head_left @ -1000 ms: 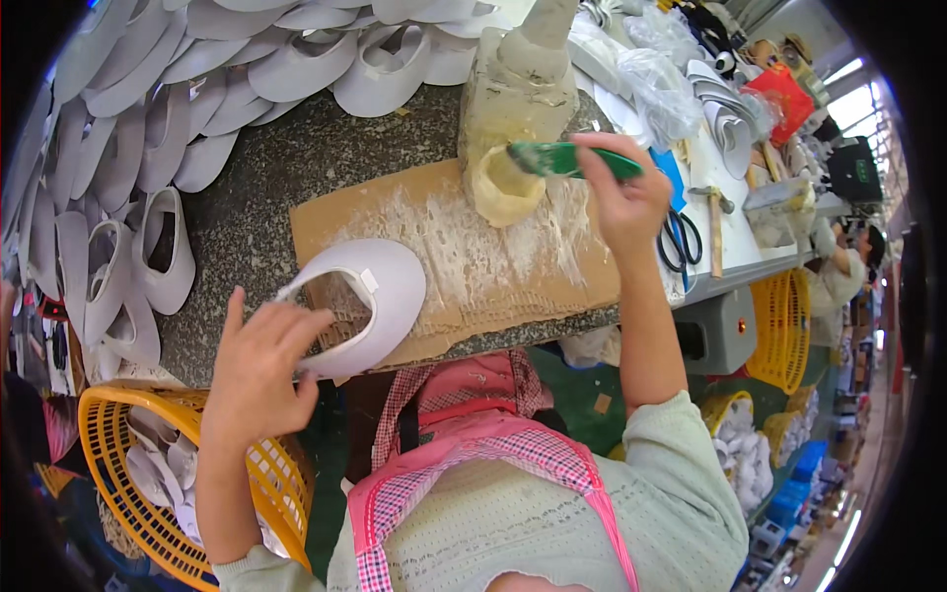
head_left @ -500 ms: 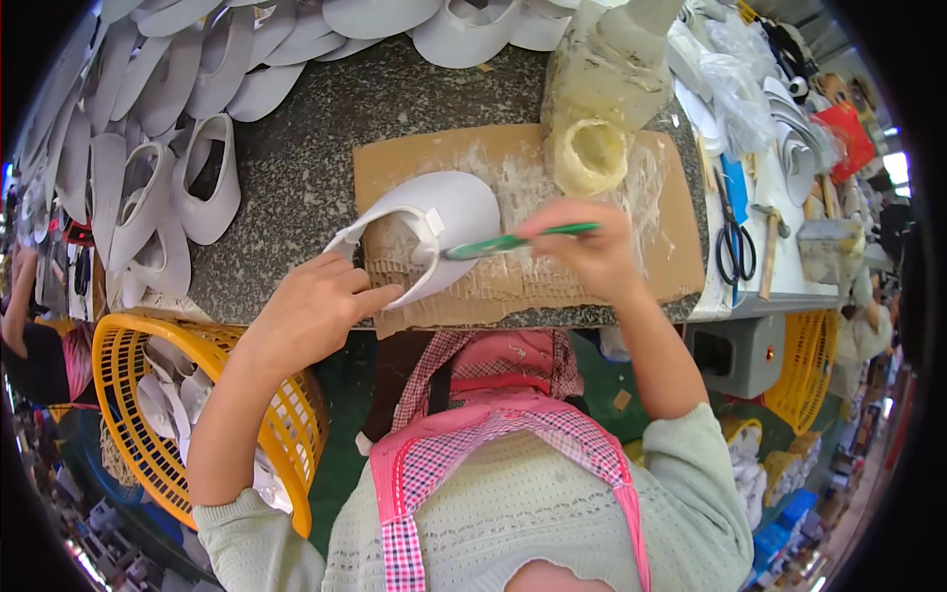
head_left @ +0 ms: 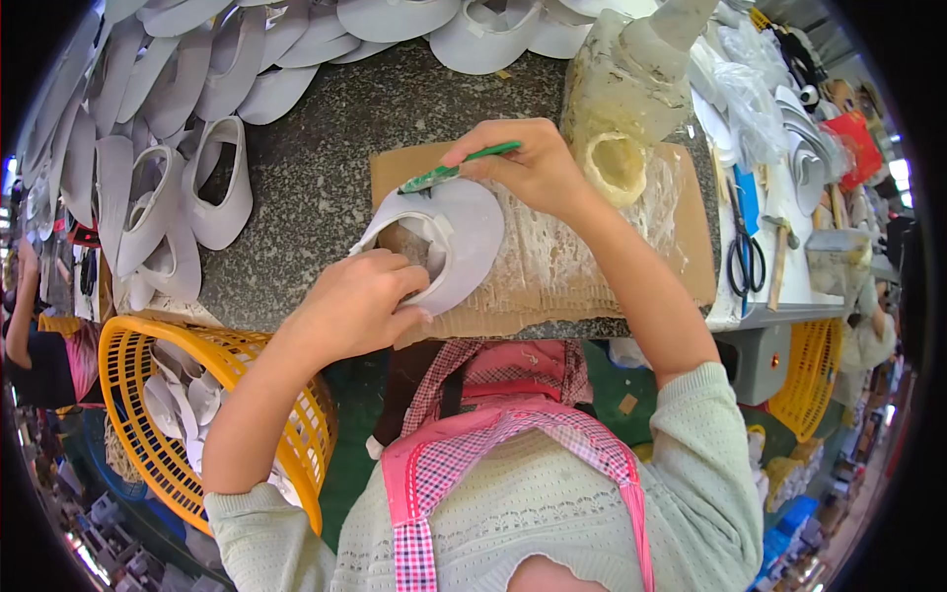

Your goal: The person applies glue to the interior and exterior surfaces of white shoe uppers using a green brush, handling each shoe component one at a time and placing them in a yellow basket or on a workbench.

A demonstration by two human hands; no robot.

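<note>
A pale grey shoe upper (head_left: 477,225) lies on a glue-smeared piece of cardboard (head_left: 681,232), its opening turned to the left. My left hand (head_left: 360,301) grips the near side of the upper, with fingers reaching into the opening. Between the fingers of my right hand (head_left: 533,168) is a green-handled brush (head_left: 430,179). Its head touches the far left part of the upper, near the rim of the opening. Just right of that hand sits a cloudy, crusted plastic glue bottle (head_left: 631,94), its cut mouth facing me.
More grey shoe uppers (head_left: 219,192) are heaped along the left and far side of the dark speckled table (head_left: 316,187). At the right lie black scissors (head_left: 745,261) and a hammer (head_left: 779,261). A yellow basket (head_left: 148,340) with grey pieces stands below left. Another person (head_left: 44,340) is at far left.
My right hand and the brush have moved away from me and left, from the middle of the upper to its far edge. My left hand has shifted along the near side, fingers now inside the opening.
</note>
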